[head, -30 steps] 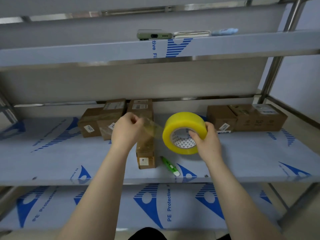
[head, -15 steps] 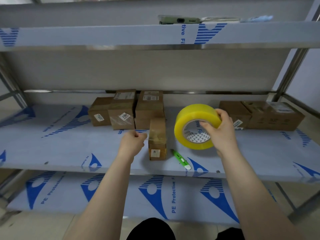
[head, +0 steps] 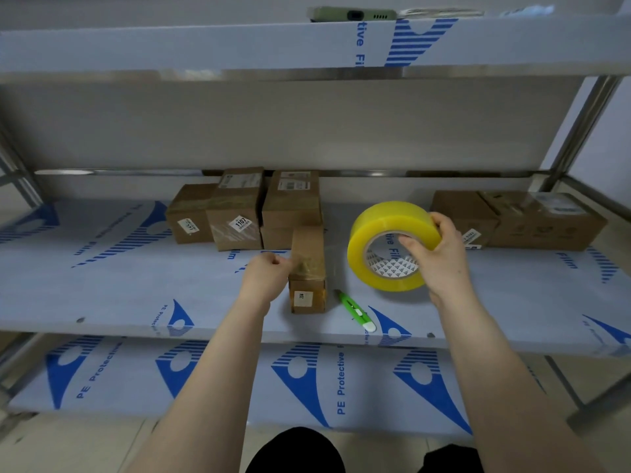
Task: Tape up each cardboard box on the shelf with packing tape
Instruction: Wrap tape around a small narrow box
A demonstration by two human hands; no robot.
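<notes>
A narrow cardboard box lies lengthwise on the middle shelf, near its front edge. My left hand pinches the clear tape end against the box's left side. A strip of clear tape crosses over the box top toward the yellow tape roll. My right hand holds that roll upright just right of the box, fingers through its core. Three boxes stand grouped behind the narrow one. Two more boxes sit at the back right.
A green box cutter lies on the shelf between the narrow box and the roll, near the front edge. A phone and small items rest on the upper shelf. Metal uprights frame the right side. A lower shelf lies below.
My left hand came down from in front of the box to its left side, carrying the tape end. The roll shifted right and a little lower, drawing tape across the box.
</notes>
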